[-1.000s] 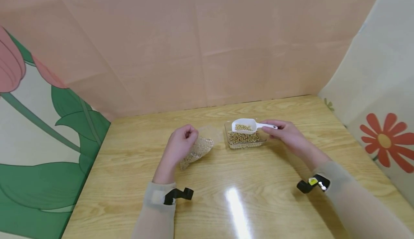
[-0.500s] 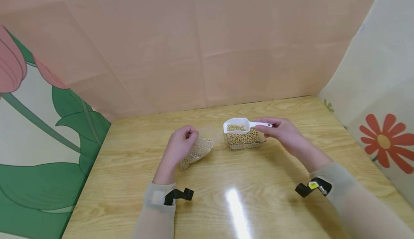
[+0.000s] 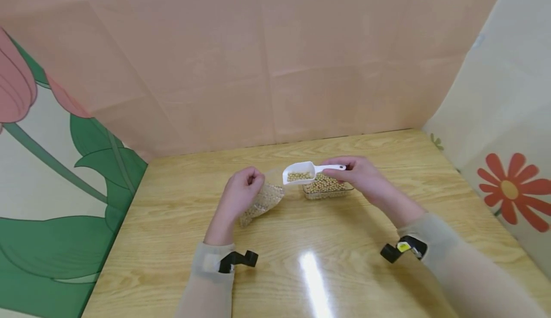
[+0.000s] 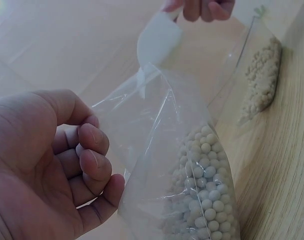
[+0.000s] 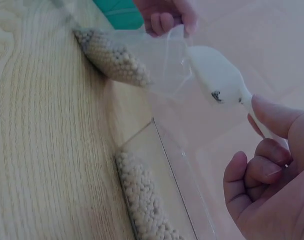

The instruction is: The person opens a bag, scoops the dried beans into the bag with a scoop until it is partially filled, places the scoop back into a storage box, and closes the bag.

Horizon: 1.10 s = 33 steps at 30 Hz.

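Note:
My left hand (image 3: 242, 189) pinches the upper edge of a clear plastic bag (image 4: 152, 130), partly filled with round pale beads or beans (image 4: 209, 190). The bag's lower end rests on the table. In my right hand (image 3: 361, 177) is the handle of a white scoop (image 3: 299, 172), which carries a small load of the same pale, soybean-like balls. Its tip reaches the bag's open top, as the right wrist view shows; whether it is inside the mouth I cannot tell. Below and right of the scoop stands a clear rectangular container (image 3: 328, 193), holding more of these balls.
The wood-grain table (image 3: 172, 222) carries the bag and container close together near its middle. A plain pinkish sheet (image 3: 206, 69) rises along the back edge. Flower-printed panels stand at the left (image 3: 43, 174) and right (image 3: 508, 117).
My right hand has moved the loaded scoop leftward, from over the container to the bag's mouth. My left hand and the bag have hardly moved.

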Each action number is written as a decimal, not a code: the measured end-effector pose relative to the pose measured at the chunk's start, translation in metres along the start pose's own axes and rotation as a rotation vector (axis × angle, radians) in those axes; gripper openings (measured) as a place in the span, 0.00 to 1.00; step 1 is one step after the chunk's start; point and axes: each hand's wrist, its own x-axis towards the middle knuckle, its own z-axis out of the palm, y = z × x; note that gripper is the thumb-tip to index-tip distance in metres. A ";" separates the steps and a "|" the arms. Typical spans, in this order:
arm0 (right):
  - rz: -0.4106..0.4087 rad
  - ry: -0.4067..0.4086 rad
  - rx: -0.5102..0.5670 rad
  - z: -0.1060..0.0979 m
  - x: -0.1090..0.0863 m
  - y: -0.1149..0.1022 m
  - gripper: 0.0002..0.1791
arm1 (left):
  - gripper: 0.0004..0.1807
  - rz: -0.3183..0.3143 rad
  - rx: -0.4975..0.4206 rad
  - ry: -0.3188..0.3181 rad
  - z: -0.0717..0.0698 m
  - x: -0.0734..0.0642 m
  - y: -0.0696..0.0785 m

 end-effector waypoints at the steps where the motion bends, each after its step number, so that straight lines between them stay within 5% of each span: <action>1: 0.000 -0.006 -0.003 0.002 0.001 -0.001 0.24 | 0.14 -0.002 -0.001 -0.001 0.000 0.000 0.000; 18: -0.101 -0.024 -0.246 0.020 0.002 -0.037 0.19 | 0.12 0.006 0.009 0.017 0.000 0.000 0.003; 33: -0.350 0.024 -0.549 0.031 -0.004 -0.063 0.12 | 0.13 0.003 -0.009 0.007 0.000 -0.001 0.001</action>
